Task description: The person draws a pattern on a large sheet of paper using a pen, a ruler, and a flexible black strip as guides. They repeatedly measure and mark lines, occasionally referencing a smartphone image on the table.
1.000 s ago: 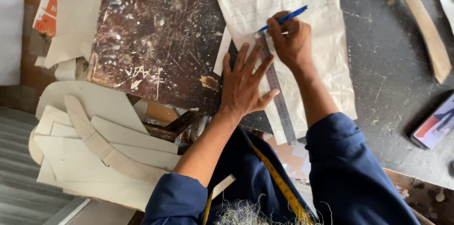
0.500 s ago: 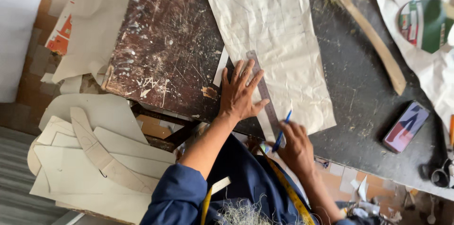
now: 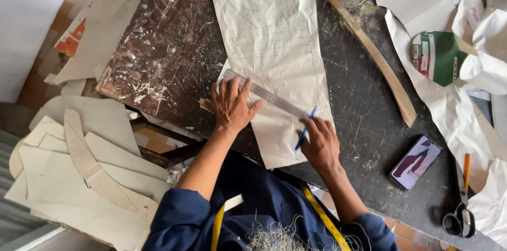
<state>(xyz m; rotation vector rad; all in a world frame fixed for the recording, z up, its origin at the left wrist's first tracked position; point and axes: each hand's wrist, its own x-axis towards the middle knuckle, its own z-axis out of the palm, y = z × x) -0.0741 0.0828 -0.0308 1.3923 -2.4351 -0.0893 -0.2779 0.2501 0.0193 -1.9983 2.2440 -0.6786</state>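
Paper pattern lies flat on our dark tabletop. Our left hand presses the metal ruler down with fingers spread. Our right hand pinches a blue pen beside the ruler's edge.

Dark, scratched surface carries paper pattern at centre, curved wooden strip right, phone and scissors near right.
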